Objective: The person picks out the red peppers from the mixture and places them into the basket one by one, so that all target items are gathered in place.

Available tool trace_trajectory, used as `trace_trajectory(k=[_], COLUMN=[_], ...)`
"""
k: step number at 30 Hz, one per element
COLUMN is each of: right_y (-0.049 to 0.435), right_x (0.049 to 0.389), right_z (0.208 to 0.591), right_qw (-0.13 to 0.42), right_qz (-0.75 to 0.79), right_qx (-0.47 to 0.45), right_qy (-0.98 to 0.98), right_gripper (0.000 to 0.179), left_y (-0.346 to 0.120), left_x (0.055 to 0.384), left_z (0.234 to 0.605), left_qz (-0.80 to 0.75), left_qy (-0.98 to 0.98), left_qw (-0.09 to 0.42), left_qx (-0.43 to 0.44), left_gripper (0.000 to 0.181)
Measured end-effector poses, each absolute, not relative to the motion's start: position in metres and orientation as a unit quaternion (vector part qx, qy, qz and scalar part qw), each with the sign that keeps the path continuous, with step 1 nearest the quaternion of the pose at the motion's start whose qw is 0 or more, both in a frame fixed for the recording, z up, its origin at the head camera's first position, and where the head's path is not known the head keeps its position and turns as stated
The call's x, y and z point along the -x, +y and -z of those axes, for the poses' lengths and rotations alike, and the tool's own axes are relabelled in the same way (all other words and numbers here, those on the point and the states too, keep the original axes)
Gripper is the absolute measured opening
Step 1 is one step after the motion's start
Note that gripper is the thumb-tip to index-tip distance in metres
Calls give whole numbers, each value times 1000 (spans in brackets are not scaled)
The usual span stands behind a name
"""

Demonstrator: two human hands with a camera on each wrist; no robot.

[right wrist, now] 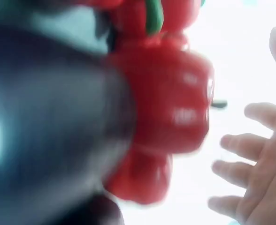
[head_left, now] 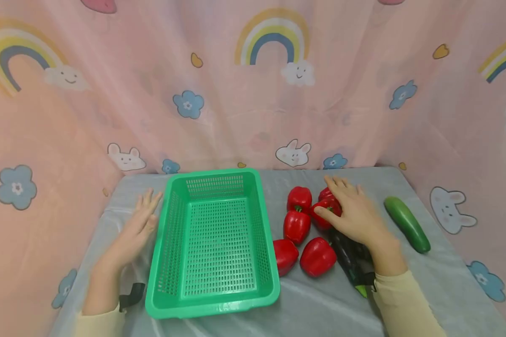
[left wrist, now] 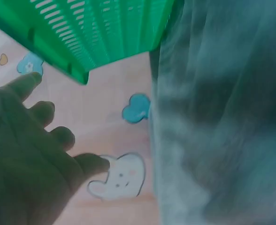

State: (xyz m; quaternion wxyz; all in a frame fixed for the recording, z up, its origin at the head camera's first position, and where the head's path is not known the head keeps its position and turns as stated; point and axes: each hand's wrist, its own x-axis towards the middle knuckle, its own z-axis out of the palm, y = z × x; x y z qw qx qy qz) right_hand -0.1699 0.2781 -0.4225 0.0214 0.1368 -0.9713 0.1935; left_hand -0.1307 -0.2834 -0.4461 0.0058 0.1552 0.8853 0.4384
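Backdrop curtain [head_left: 244, 126]: pink fabric, softly folded, printed with rainbows, clouds, flowers and rabbits. Tabletop covering [head_left: 320, 309]: grey cloth, lightly creased, slightly sheened. Basket [head_left: 211, 310]: green plastic, rectangular, rounded corners, slotted floor and walls, plain thick rim. Cucumber-shaped vegetable [head_left: 406, 224]: green, smooth, elongated. Aubergine [head_left: 346, 255]: dark, glossy, long, tipped with bright green. Red peppers [head_left: 318, 256]: six visible, blocky and lobed, shiny-skinned, green stems on several.

Surroundings: basket occupied the left and middle of the table; its right rim partly covered the nearest pepper. Cucumber-shaped vegetable lay apart at the far right. Right hand and forearm partly hid the aubergine, another dark form beside it and the two rear peppers. In the right wrist view a large, dark, blurred shape blocked the left side. Small black mounts [head_left: 132, 295] sat at both wrists, below pale sleeves.

Positions: left hand [head_left: 132, 231], fingers extended, grasping nothing, was just beside the basket's left wall; contact could not be told. Right hand [head_left: 354, 215], released, fingers outstretched and thumb spread, hovered over the rear peppers, apart from them in the right wrist view; the other peppers lay to its left and nearer the wearer.
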Motion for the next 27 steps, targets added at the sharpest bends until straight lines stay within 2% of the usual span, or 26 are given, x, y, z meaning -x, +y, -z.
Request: trace_trajectory(k=[4,8,14,19,27], right_y=[270,263,252,246,240], right_x=[175,183,204,221,232], right_z=[423,422,422,432,436], right_qw=[16,14,-15,-33,-71], right_qz=[-281,-304,-320,-316,-295], right_qx=[-133,-134,-163,-201,-218], right_qy=[-950,-943,-933,-927,-928], right_gripper=[84,73,68,58,59], left_y=[-278,-275,-273,-272,-273], left_x=[131,132,136,136,136], left_z=[452,461,475,482,484], left_qz=[-467,-491,-528,-547,-581], left_qy=[873,857,812,789,777], left_qw=[-39,-99,-170,-178,-146], left_qx=[-134,-117,-181,-216,-195], left_gripper=[57,50,39,39,44])
